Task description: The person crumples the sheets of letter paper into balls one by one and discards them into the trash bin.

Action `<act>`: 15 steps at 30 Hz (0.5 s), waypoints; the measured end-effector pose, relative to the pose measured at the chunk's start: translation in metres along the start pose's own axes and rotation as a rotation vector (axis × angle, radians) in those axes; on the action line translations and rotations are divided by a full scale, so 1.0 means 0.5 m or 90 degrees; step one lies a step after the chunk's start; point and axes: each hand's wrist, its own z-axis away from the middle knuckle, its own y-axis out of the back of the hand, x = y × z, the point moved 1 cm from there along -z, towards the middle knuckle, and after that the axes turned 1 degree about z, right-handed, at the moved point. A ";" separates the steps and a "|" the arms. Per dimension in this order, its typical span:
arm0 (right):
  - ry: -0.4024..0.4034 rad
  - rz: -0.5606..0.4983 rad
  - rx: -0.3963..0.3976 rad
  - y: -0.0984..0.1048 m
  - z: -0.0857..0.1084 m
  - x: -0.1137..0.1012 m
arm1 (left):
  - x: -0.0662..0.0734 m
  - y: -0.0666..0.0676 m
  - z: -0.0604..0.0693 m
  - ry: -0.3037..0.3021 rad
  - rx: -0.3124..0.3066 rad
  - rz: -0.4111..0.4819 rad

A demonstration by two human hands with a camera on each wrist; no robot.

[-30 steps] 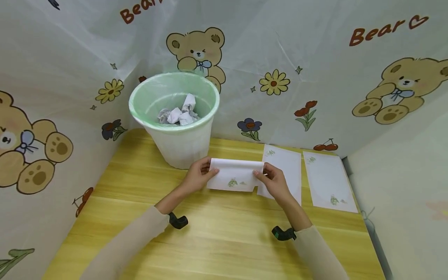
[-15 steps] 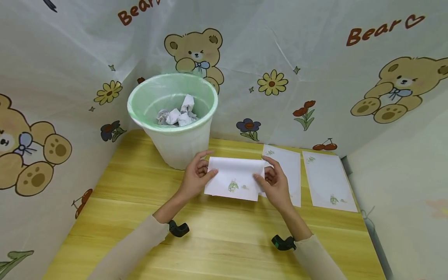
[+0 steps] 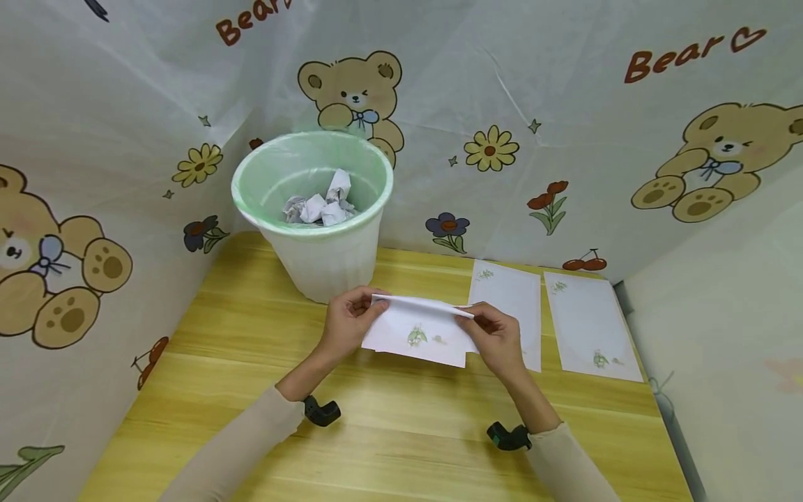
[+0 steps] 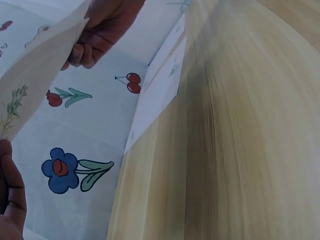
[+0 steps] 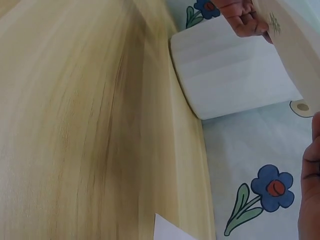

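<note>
A sheet of white paper (image 3: 401,335) with a small green plant print is folded over along its top edge and held up above the table. My left hand (image 3: 346,324) pinches its left end, thumb in front and fingers behind. At the right end, my right hand (image 3: 498,338) pinches the fold the same way. In the left wrist view the paper (image 4: 40,65) hangs between both hands, clear of the wood. The right wrist view shows the paper's back side (image 5: 292,45) with a faint green print.
A white bin (image 3: 332,261) with a green liner stands behind my left hand, holding several crumpled papers (image 3: 320,208). Two flat printed sheets, a nearer sheet (image 3: 511,300) and a farther-right sheet (image 3: 592,324), lie on the wooden table (image 3: 401,432). A bear-print cloth (image 3: 439,84) hangs behind.
The fingers of both hands lifted off the paper's back, then closed again on the top edge. The rolled top is now pressed into a flatter, narrower fold, and the paper tilts down to the right.
</note>
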 end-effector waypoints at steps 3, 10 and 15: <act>-0.013 0.024 -0.006 0.004 0.000 -0.005 | 0.000 0.001 0.001 0.002 0.000 -0.012; -0.002 0.058 -0.011 0.009 0.005 -0.015 | 0.000 -0.002 0.004 -0.022 -0.013 -0.034; 0.051 0.058 -0.021 0.003 0.003 -0.025 | 0.000 -0.003 0.006 -0.062 -0.007 -0.059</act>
